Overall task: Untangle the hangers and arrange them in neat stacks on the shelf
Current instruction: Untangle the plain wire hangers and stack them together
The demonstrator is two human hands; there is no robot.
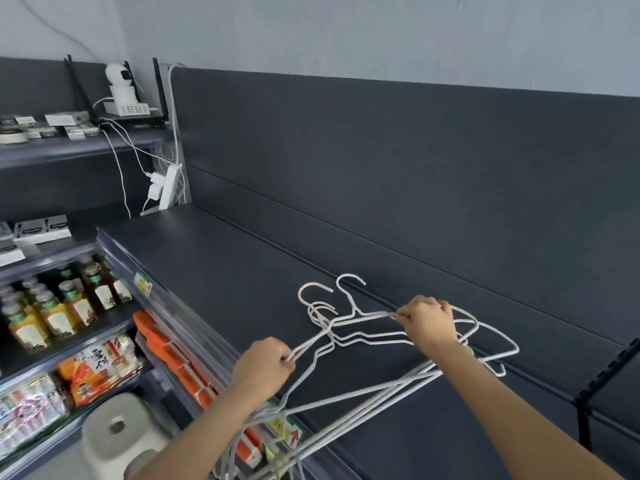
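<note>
A tangle of several white wire hangers (349,336) lies over the front half of the dark grey shelf (242,265), hooks pointing towards the back panel. My left hand (265,368) grips the left shoulder wires near the shelf's front edge. My right hand (427,322) pinches the right shoulder wires of the upper hangers. The lower bars of the hangers reach down past the shelf's front edge between my forearms.
The shelf has a tall dark back panel (381,168). A white power strip (166,188) with cables leans at the far left corner. Lower shelves at left hold bottles (62,306) and snack packs (100,365). A white stool (117,434) stands below. A black bracket (602,386) rises at right.
</note>
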